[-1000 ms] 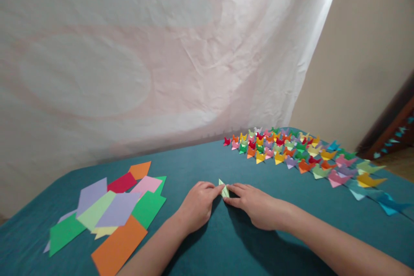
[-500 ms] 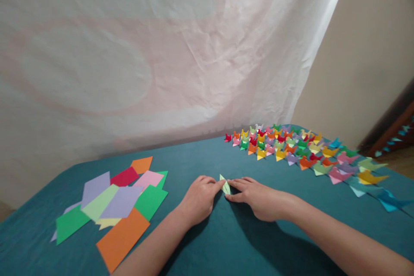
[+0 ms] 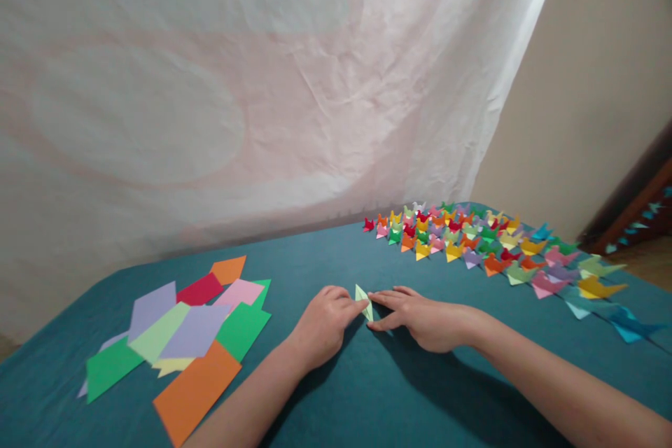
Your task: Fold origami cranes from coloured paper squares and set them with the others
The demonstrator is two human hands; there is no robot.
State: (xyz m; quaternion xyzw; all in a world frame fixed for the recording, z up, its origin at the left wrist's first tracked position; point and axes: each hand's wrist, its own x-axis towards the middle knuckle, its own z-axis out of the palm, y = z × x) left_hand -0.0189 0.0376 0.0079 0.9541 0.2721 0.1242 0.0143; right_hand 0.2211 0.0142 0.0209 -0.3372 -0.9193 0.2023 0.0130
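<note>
A small light green folded paper piece (image 3: 363,300) stands between my two hands on the teal table cloth (image 3: 367,392). My left hand (image 3: 323,322) pinches its left side with curled fingers. My right hand (image 3: 420,318) holds its right side, thumb underneath and fingers stretched over it. Both forearms reach in from the bottom of the view.
A loose pile of coloured paper sheets (image 3: 183,336) lies at the left, an orange sheet (image 3: 197,392) nearest me. Rows of several small folded paper figures (image 3: 472,241) run along the right side of the table. A creased white sheet (image 3: 236,84) hangs behind.
Both hands stay on the green piece; my right hand's fingers have shifted slightly on it. The view has moved a little.
</note>
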